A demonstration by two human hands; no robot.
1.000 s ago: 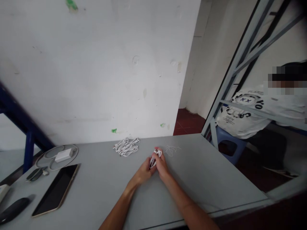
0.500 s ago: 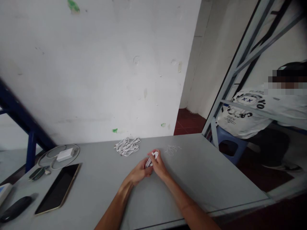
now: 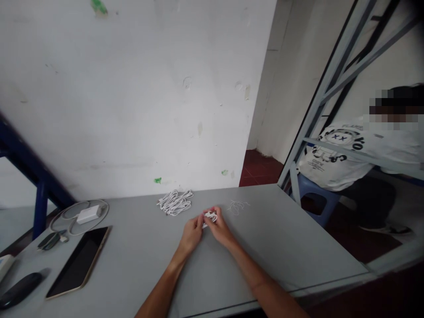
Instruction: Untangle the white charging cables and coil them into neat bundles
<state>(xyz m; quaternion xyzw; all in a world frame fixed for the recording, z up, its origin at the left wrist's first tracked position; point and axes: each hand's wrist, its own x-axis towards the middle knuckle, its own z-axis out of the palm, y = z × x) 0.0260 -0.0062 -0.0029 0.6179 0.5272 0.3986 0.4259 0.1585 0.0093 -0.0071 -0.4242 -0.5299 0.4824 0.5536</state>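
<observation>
A coiled white cable [image 3: 211, 216] is held between my two hands above the grey table [image 3: 142, 265]. My left hand [image 3: 192, 232] closes on its left side, fingertips at the coil. My right hand [image 3: 219, 226] grips it from the right, thumb across the front. Both hands hide part of the cable. Behind and left of them, a heap of bundled white cables [image 3: 175, 203] lies near the wall. Right of my right hand lie several thin white ties [image 3: 237, 206], loosely tangled.
On the left are a tablet [image 3: 77, 263], a white power adapter [image 3: 89, 214] with its cord, a small dark green item [image 3: 49, 240] and a black mouse [image 3: 20, 289]. A metal frame [image 3: 318, 106] stands on the right, with a seated person [image 3: 347, 154] beyond it.
My left hand has turned and drawn its fingers up to the cable's end. The coil is tilted differently and more of it is covered. My right hand stays nearly in place.
</observation>
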